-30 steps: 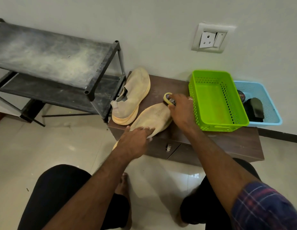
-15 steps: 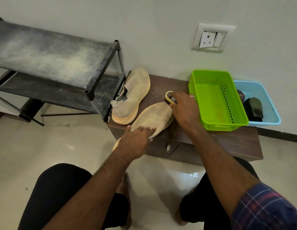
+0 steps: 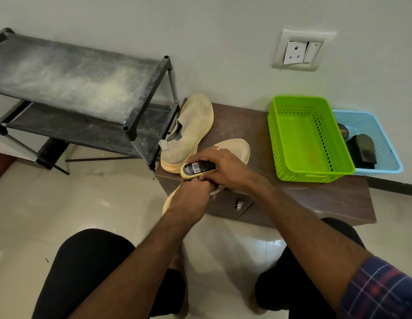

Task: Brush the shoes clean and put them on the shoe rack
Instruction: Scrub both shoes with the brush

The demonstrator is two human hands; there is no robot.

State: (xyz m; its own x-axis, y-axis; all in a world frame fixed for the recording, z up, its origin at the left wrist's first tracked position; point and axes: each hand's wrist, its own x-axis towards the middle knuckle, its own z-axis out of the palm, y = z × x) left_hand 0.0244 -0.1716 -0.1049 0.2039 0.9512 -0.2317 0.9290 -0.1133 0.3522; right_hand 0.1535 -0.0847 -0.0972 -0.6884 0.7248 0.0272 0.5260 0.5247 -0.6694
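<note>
Two beige shoes with yellow soles lie on a low brown cabinet. The far shoe rests by the cabinet's left end. The near shoe lies slanted, its heel past the front edge. My left hand grips that shoe's heel end. My right hand holds a yellow brush with a black labelled back, over the middle of the near shoe. The dusty black shoe rack stands to the left, both shelves bare.
A green basket sits on the cabinet's right part, and a blue basket with a black brush and a tin is behind it. A wall socket is above. My knees are below, over a glossy tiled floor.
My right hand has drawn the brush from the near shoe's toe back toward its heel, close to my left hand. The toe of the near shoe is now uncovered.
</note>
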